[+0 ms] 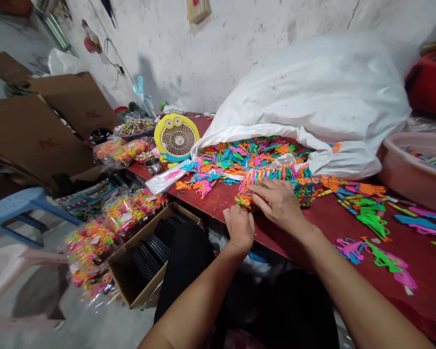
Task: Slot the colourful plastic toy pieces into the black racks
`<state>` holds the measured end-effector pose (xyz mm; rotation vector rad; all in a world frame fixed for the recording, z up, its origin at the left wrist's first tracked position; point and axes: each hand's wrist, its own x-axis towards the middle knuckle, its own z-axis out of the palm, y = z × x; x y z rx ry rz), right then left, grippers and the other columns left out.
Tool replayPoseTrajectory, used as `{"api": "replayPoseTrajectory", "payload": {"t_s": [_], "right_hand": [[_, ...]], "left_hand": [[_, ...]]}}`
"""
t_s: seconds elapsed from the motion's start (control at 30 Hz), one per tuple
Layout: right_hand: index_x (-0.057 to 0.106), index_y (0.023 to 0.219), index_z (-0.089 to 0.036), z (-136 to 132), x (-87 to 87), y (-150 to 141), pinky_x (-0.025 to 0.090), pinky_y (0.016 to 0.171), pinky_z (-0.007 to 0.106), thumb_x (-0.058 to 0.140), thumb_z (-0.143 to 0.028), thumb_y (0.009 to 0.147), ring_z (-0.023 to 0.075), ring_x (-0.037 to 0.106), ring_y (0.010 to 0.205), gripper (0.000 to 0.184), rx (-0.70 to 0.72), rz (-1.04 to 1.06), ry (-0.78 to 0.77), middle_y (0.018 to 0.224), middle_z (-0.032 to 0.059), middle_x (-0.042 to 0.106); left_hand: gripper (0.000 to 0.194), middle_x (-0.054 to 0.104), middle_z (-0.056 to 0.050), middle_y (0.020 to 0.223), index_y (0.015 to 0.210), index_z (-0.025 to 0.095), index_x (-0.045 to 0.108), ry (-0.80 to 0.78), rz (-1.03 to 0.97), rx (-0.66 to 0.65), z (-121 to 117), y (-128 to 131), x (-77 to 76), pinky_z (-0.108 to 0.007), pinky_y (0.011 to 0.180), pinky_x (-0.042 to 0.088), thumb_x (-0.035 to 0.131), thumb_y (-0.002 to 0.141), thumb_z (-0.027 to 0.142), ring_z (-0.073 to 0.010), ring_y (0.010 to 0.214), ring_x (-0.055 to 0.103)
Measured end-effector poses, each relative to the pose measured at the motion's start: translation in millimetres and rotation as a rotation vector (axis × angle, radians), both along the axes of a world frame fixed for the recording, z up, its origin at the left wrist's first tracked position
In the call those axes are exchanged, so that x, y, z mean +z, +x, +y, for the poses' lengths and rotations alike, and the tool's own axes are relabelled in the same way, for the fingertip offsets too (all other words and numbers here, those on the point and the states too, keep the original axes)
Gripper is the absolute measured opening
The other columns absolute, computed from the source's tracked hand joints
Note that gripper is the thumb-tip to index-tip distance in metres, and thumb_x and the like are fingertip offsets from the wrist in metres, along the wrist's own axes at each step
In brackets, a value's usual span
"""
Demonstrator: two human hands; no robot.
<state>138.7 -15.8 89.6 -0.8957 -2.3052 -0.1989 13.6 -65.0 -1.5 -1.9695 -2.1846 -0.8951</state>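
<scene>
A tightly packed row of colourful plastic pieces [272, 175], in pink, orange, green and blue, stands at the table's front edge. My left hand [240, 225] is closed at the row's near left end; what its fingers hold is hidden. Just right of it, my right hand [281, 203] bends its fingers down onto the row's front, with the thumb side towards the left hand. Its fingertips press on pieces there. Behind the row, a big white sack [312, 92] lies on its side, with loose plastic pieces [247, 150] of the same colours spilling from its mouth.
More plastic pieces [372, 213] lie on the red table [312, 247] at right, near a pink basin [414, 169]. A yellow fan [177, 138] and metal cup [153, 166] stand left. Below are a carton [131, 291] holding black trays, bagged pieces [90, 242] and stools [25, 206].
</scene>
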Motion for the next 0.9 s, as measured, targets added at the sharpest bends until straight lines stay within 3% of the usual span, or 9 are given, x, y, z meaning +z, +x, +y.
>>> {"api": "replayPoseTrajectory", "payload": {"t_s": [0.13, 0.27, 0.4, 0.7, 0.9], "right_hand": [[0.066, 0.124, -0.03, -3, 2.9, 5, 0.027, 0.105, 0.045, 0.048, -0.032, 0.099, 0.0213, 0.058, 0.115, 0.031, 0.105, 0.003, -0.05, 0.125, 0.0042, 0.067], [0.069, 0.119, -0.031, -4, 0.0, -2, 0.017, 0.111, 0.052, 0.056, -0.04, 0.095, 0.0248, 0.055, 0.12, 0.028, 0.076, -0.043, 0.016, 0.124, 0.0038, 0.067], [0.071, 0.11, -0.028, -2, -4.3, -9, 0.023, 0.108, 0.049, 0.051, -0.031, 0.098, 0.0217, 0.061, 0.108, 0.023, 0.006, -0.002, 0.065, 0.113, 0.0037, 0.072], [0.068, 0.113, -0.025, -1, -4.8, -4, 0.03, 0.104, 0.045, 0.052, -0.026, 0.097, 0.0229, 0.062, 0.106, 0.023, -0.089, -0.098, 0.14, 0.112, 0.0044, 0.073], [0.067, 0.115, -0.025, 3, -6.4, -6, 0.032, 0.1, 0.045, 0.052, -0.024, 0.096, 0.024, 0.062, 0.105, 0.024, -0.138, -0.114, 0.159, 0.111, 0.0056, 0.073]], "left_hand": [[0.017, 0.069, -0.01, 0.098, 0.1, 0.017, 0.066, -0.035, -0.048, -0.012, 4, 2, 7.2, -0.04, 0.079, 0.033, 0.051, 0.093, 0.016, -0.0257, 0.094, 0.06], [0.02, 0.069, -0.011, 0.096, 0.095, 0.018, 0.067, -0.047, -0.103, -0.008, 10, 6, 10.3, -0.04, 0.08, 0.034, 0.048, 0.094, 0.015, -0.0254, 0.091, 0.06], [0.018, 0.068, -0.009, 0.098, 0.097, 0.019, 0.067, -0.053, -0.096, -0.035, 10, 0, 5.5, -0.04, 0.086, 0.036, 0.053, 0.089, 0.011, -0.0252, 0.097, 0.058], [0.008, 0.065, -0.004, 0.096, 0.09, 0.028, 0.074, -0.134, -0.244, -0.115, 19, -25, 1.7, -0.035, 0.081, 0.038, 0.068, 0.086, 0.03, -0.0231, 0.098, 0.057], [0.018, 0.066, -0.005, 0.09, 0.087, 0.029, 0.078, -0.146, -0.26, -0.14, 37, -22, 3.2, -0.035, 0.078, 0.036, 0.068, 0.086, 0.044, -0.022, 0.092, 0.06]]}}
